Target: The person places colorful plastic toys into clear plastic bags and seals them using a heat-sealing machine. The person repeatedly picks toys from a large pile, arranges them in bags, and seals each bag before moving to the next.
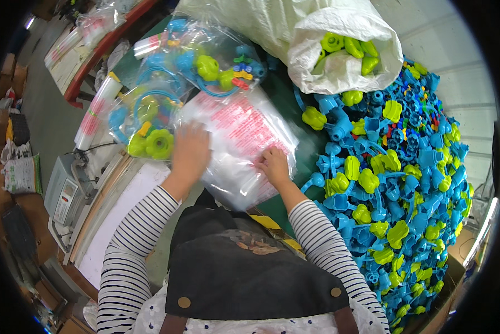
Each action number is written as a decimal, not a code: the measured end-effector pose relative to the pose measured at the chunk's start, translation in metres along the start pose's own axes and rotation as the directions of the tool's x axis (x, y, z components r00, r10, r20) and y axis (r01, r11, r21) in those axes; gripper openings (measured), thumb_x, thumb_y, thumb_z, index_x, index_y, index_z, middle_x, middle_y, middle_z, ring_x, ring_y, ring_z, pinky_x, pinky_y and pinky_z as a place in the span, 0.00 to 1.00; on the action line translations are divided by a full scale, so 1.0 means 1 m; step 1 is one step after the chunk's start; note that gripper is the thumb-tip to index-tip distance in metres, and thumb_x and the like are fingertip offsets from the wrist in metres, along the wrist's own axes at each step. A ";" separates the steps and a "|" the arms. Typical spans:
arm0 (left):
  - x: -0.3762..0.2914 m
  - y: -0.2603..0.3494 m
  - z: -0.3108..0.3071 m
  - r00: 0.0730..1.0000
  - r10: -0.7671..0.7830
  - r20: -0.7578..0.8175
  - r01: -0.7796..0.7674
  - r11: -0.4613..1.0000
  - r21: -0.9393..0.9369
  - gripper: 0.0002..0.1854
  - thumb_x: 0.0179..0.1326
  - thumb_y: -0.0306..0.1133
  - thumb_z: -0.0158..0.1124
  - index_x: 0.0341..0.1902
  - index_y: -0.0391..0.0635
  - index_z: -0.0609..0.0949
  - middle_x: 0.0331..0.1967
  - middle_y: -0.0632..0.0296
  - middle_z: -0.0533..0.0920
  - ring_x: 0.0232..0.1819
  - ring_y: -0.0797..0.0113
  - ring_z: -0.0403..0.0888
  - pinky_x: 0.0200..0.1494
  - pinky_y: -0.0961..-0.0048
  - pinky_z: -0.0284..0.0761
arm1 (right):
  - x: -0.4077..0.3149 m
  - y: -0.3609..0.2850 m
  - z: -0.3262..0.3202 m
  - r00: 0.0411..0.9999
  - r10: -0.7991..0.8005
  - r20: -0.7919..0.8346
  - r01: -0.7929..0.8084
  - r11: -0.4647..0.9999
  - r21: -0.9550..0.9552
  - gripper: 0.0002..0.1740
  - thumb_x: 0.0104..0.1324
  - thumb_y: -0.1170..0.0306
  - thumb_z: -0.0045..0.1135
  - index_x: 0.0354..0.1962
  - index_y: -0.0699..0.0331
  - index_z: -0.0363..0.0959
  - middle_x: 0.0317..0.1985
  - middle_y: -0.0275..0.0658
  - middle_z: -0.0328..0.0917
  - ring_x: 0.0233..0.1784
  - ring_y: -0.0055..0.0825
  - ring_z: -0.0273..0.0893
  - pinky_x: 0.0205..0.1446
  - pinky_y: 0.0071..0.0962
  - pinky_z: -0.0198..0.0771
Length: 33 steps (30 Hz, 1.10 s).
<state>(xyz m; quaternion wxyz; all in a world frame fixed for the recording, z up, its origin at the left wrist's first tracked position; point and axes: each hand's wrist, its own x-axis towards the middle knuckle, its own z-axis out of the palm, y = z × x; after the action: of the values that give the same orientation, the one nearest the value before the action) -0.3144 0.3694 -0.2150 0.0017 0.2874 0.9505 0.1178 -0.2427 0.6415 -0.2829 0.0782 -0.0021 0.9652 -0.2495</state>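
A stack of clear plastic bags point(237, 125) with red printing lies in front of me on the green tabletop. My right hand point(276, 165) rests on the stack's right part, fingers bent against the film; whether it pinches a bag is unclear. My left hand point(191, 154), blurred, is palm down over the stack's left side with its fingers extended. Just beside it is a filled clear bag point(148, 121) holding blue and lime-green plastic toy parts. Another filled bag point(216, 62) lies beyond the stack, with similar pieces and small coloured parts inside.
A large heap of blue and lime-green plastic parts point(383, 188) covers the right side. A white woven sack point(341, 79) opens towards me, green pieces inside. At left stand a bag heat sealer point(64, 196) and a roll of printed bags point(97, 110). Cardboard boxes point(18, 77) are beyond.
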 end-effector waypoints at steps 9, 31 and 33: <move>0.027 0.094 0.097 0.992 -0.094 0.089 0.120 0.928 -0.354 0.12 0.55 0.35 0.69 0.38 0.43 0.79 0.35 0.56 0.76 0.45 0.53 0.75 0.46 0.60 0.73 | -0.031 0.004 0.010 0.892 0.301 -0.338 -0.078 0.838 0.540 0.10 0.61 0.68 0.65 0.35 0.64 0.74 0.36 0.39 0.73 0.33 0.30 0.74 0.37 0.28 0.70; -0.011 0.116 -0.002 0.973 -0.036 -0.228 -0.123 0.753 -0.646 0.05 0.56 0.20 0.62 0.35 0.40 0.76 0.30 0.58 0.77 0.31 0.66 0.78 0.33 0.72 0.74 | -0.099 0.031 -0.054 0.997 0.048 -0.057 -0.059 0.977 -0.206 0.12 0.59 0.72 0.55 0.42 0.62 0.75 0.38 0.41 0.78 0.50 0.40 0.75 0.61 0.40 0.67; -0.015 0.122 0.021 0.996 0.033 -0.082 -0.075 0.810 -0.582 0.07 0.56 0.19 0.61 0.39 0.39 0.75 0.31 0.57 0.78 0.32 0.65 0.80 0.33 0.71 0.77 | -0.099 0.062 -0.064 0.993 -0.119 0.010 0.101 0.800 -0.591 0.14 0.59 0.71 0.54 0.44 0.59 0.75 0.44 0.39 0.76 0.58 0.41 0.70 0.71 0.54 0.54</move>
<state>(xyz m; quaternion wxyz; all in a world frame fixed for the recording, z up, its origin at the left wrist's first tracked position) -0.2335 0.4645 -0.2089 0.0544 0.2956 0.8595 0.4135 -0.1526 0.7305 -0.2425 0.0458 -0.0789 0.9941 0.0588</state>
